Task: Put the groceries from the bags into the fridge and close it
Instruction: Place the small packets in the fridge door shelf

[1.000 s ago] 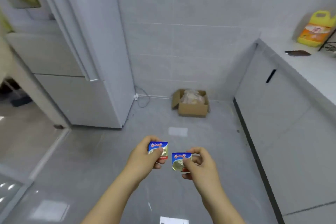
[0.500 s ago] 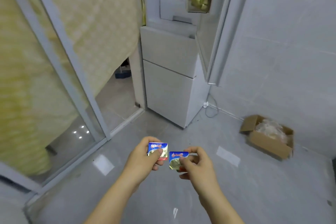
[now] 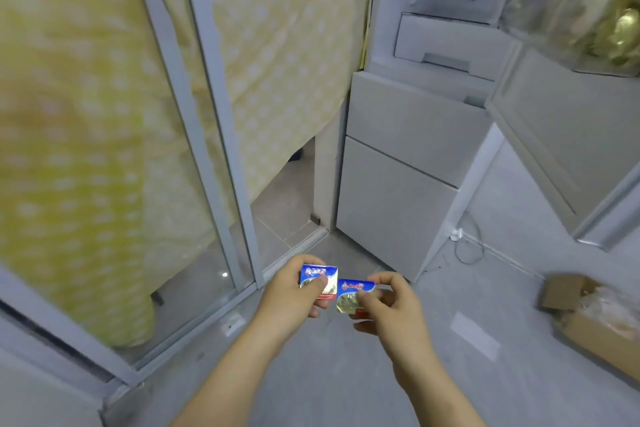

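Observation:
My left hand (image 3: 292,295) pinches a small blue, white and gold butter packet (image 3: 320,280) between thumb and fingers. Just to its right, my right hand (image 3: 388,305) pinches a second butter packet (image 3: 353,293) of the same kind. Both hands are held low over the grey floor. The white fridge (image 3: 398,163) stands ahead at the upper right with its upper door (image 3: 568,135) swung open to the right. Inside I see a white drawer (image 3: 446,42) and a shelf above it. A clear door bin (image 3: 571,7) holds gold-wrapped items.
A glass sliding door with a grey frame (image 3: 204,135) and a yellow dotted curtain (image 3: 76,114) fills the left. An open cardboard box (image 3: 595,315) lies on the floor at the right. A white plug and cable (image 3: 460,239) sit beside the fridge's base.
The view has swung left and closer to the fridge, which now shows its open interior; the counter is out of sight. Both hands keep holding their packets close together.

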Motion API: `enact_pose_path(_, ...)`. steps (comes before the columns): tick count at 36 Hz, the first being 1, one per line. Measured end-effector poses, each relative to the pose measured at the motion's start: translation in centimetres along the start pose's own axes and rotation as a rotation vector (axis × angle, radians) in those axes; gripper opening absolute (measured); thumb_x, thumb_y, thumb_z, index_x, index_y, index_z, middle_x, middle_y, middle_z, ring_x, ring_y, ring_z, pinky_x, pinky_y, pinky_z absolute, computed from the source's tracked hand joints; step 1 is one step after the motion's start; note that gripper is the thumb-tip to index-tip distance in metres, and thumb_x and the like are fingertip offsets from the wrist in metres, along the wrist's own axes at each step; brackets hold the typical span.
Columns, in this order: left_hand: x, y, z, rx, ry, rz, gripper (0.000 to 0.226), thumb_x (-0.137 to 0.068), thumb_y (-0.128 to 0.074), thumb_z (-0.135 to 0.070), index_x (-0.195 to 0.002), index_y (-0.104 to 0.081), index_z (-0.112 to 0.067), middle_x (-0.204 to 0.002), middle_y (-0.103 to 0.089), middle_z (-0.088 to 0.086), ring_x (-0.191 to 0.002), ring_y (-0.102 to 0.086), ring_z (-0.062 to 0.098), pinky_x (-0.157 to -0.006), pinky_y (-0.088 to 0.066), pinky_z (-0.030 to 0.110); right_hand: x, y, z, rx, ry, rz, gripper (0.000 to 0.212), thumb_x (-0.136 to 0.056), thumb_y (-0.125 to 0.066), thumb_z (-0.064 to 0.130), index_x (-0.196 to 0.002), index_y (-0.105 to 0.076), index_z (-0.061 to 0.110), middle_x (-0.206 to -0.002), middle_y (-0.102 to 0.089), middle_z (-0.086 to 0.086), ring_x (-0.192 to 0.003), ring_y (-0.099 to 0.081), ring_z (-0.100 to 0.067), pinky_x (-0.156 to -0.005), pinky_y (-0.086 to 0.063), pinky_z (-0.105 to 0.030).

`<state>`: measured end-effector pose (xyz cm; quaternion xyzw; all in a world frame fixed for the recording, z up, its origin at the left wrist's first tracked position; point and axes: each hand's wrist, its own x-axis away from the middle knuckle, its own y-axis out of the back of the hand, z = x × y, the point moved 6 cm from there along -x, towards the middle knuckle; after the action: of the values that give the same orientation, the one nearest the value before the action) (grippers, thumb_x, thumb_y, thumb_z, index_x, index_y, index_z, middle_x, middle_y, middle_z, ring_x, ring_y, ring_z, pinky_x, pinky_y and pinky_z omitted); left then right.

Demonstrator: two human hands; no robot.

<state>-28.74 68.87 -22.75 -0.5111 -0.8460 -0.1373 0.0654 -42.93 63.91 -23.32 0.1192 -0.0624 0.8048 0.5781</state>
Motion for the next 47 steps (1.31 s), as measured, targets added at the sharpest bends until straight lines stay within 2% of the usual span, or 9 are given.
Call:
enact_pose_path(4,-4.0,1.4,-1.1,0.022,-0.019,-0.022,0.016,-0.092,-0.053,-0.008,-0.092,-0.055,-0.024,-0.079,-0.067,0.000,-0.052,-0.059,0.004,-0.049,-0.047,0.017,-3.9,-2.0,1.7,-0.006,0.032,0.016,0.014,-0.089,-0.052,0.001,-0.087,-0.052,0.015,-0.077,-0.066,-0.006,-0.054,-0.062,-0.012,-0.051,-0.050,-0.022)
enact_pose_path(9,-10.3,1.8,-3.3,0.004,-0.056,-0.033,0.017,-0.092,-0.053,-0.008,-0.090,-0.055,-0.024,-0.078,-0.068,0.002,-0.057,-0.060,0.010,-0.053,-0.047,0.020,-10.0,-3.2,4.0,-0.022,0.077,0.028,0.014,-0.089,-0.053,0.002,-0.087,-0.052,0.015,-0.076,-0.066,-0.004,-0.053,-0.062,-0.011,-0.050,-0.050,-0.021)
enact_pose_path(12,-14.6,1.1,-5.2,0.005,-0.075,-0.022,0.017,-0.092,-0.054,-0.008,-0.089,-0.055,-0.025,-0.078,-0.068,0.001,-0.056,-0.062,0.007,-0.053,-0.048,0.020,-14.2,-3.0,5.4,-0.037,0.099,0.015,0.015,-0.089,-0.052,0.000,-0.086,-0.052,0.015,-0.076,-0.066,-0.005,-0.056,-0.063,-0.014,-0.052,-0.050,-0.022)
enact_pose_path(15,-18.9,-0.1,-7.4,-0.007,-0.098,0.004,0.014,-0.092,-0.054,-0.010,-0.092,-0.054,-0.024,-0.077,-0.067,0.000,-0.053,-0.062,0.003,-0.050,-0.047,0.016,-18.3,-2.4,7.0,-0.056,0.110,-0.010,0.016,-0.088,-0.052,-0.001,-0.085,-0.052,0.015,-0.076,-0.067,-0.006,-0.055,-0.062,-0.014,-0.052,-0.050,-0.023)
enact_pose_path(21,-26.5,-2.3,-11.4,-0.026,-0.143,0.047,0.012,-0.092,-0.054,-0.011,-0.100,-0.056,-0.020,-0.079,-0.067,0.002,-0.059,-0.062,0.007,-0.054,-0.049,0.020,-25.7,-0.5,10.4,-0.065,0.133,-0.087,0.016,-0.088,-0.052,0.000,-0.085,-0.053,0.016,-0.081,-0.066,-0.009,-0.054,-0.062,-0.012,-0.051,-0.050,-0.021)
enact_pose_path(27,-32.0,-4.2,-13.5,0.028,-0.150,0.121,0.015,-0.092,-0.054,-0.007,-0.092,-0.055,-0.023,-0.074,-0.065,0.002,-0.057,-0.061,0.009,-0.054,-0.048,0.021,-30.4,1.0,12.6,-0.098,0.141,-0.181,0.017,-0.088,-0.051,-0.002,-0.086,-0.053,0.016,-0.085,-0.064,-0.013,-0.053,-0.062,-0.013,-0.050,-0.050,-0.020)
enact_pose_path(36,-40.8,-8.9,-19.8,0.050,-0.275,0.355,0.014,-0.091,-0.055,-0.005,-0.098,-0.050,-0.016,-0.075,-0.064,0.002,-0.048,-0.060,0.003,-0.044,-0.043,0.015,-35.7,4.3,17.0,-0.124,0.253,-0.494,0.023,-0.087,-0.052,-0.004,-0.084,-0.052,0.019,-0.085,-0.064,-0.011,-0.053,-0.062,-0.015,-0.051,-0.052,-0.023)
enact_pose_path(41,-43.0,-11.3,-24.1,0.052,-0.354,0.550,0.015,-0.091,-0.055,-0.003,-0.097,-0.049,-0.016,-0.075,-0.063,0.001,-0.046,-0.059,0.001,-0.044,-0.046,0.015,-36.7,5.0,20.2,-0.126,0.336,-0.654,0.023,-0.087,-0.054,-0.002,-0.083,-0.051,0.020,-0.080,-0.062,-0.005,-0.053,-0.063,-0.012,-0.050,-0.053,-0.022)
enact_pose_path(47,-43.8,-13.9,-28.9,0.105,-0.441,0.776,0.018,-0.092,-0.052,-0.004,-0.090,-0.055,-0.022,-0.078,-0.066,0.001,-0.053,-0.063,0.006,-0.049,-0.051,0.018,-36.3,6.2,23.6,-0.124,0.426,-0.862,0.023,-0.087,-0.056,0.001,-0.081,-0.051,0.022,-0.080,-0.063,-0.004,-0.060,-0.064,-0.020,-0.060,-0.055,-0.031)
